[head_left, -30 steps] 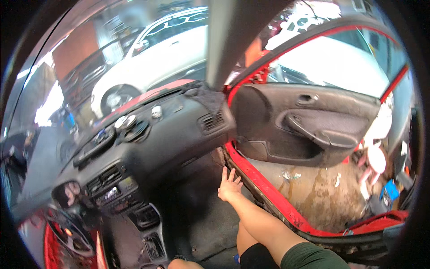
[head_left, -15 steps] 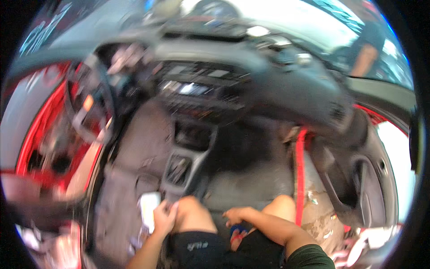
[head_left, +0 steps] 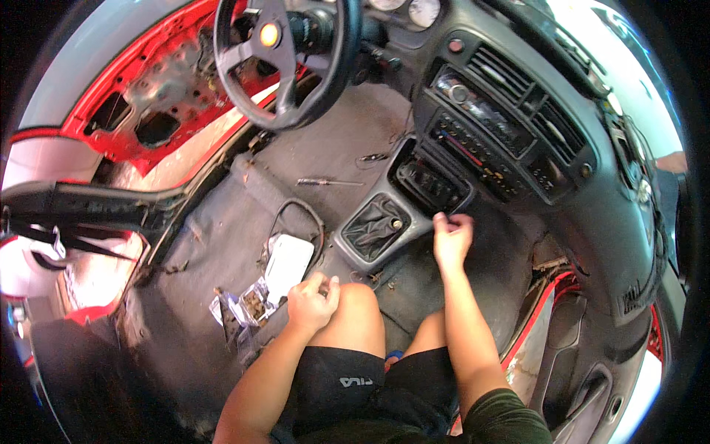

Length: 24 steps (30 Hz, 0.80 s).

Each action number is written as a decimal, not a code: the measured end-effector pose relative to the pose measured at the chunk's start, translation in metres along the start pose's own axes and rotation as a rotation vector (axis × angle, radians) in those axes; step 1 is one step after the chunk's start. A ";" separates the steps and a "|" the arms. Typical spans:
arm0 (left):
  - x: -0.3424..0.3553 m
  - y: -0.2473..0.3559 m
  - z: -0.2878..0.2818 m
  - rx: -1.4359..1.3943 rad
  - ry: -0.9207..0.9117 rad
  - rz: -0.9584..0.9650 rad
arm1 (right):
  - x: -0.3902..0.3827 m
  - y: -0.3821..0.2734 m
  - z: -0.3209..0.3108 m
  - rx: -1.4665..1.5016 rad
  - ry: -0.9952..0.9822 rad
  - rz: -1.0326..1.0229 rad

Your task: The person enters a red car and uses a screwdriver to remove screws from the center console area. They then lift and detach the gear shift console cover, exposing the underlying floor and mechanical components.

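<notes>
My right hand (head_left: 452,240) reaches to the lower right edge of the grey centre console (head_left: 414,228), its fingers curled and their tips by the edge. I cannot make out what they pinch, if anything. Close to my knee, my left hand (head_left: 313,303) is held with bent fingers, and its inside is hidden. Beside it lie a white flat tray (head_left: 290,263) and a clear plastic bag (head_left: 255,302) of small brownish pieces. The console holds a black gear lever boot (head_left: 372,226) and a dark storage pocket (head_left: 429,185).
A screwdriver (head_left: 316,182) lies on the grey floor carpet (head_left: 259,222). The steering wheel (head_left: 349,52) rises at upper left, before a stripped red door (head_left: 166,96). The dashboard's radio (head_left: 484,111) and air vents (head_left: 503,70) are at upper right. A door panel (head_left: 584,370) borders my right.
My right hand has moved forward from my lap to the console. My left hand stays near my knee. The view has turned and sharpened, bringing the screwdriver into clear sight.
</notes>
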<state>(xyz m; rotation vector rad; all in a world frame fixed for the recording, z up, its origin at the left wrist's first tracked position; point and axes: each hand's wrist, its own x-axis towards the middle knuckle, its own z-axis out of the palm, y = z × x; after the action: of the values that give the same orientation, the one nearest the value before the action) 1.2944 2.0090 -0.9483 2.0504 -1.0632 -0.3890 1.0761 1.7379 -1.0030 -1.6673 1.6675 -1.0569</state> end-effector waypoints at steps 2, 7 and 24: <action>0.002 0.007 -0.005 -0.003 -0.041 -0.051 | 0.019 0.016 0.011 0.230 0.113 0.320; 0.006 0.006 -0.008 -0.032 -0.152 -0.067 | 0.033 0.044 0.037 0.573 -0.444 0.744; 0.010 0.018 0.000 0.258 -0.258 -0.321 | -0.013 0.000 0.043 0.942 -0.361 1.003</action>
<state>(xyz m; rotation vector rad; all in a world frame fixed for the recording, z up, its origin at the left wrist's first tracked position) 1.2903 1.9941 -0.9341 2.4619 -0.9711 -0.7277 1.1124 1.7445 -1.0280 -0.2840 1.1753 -0.7322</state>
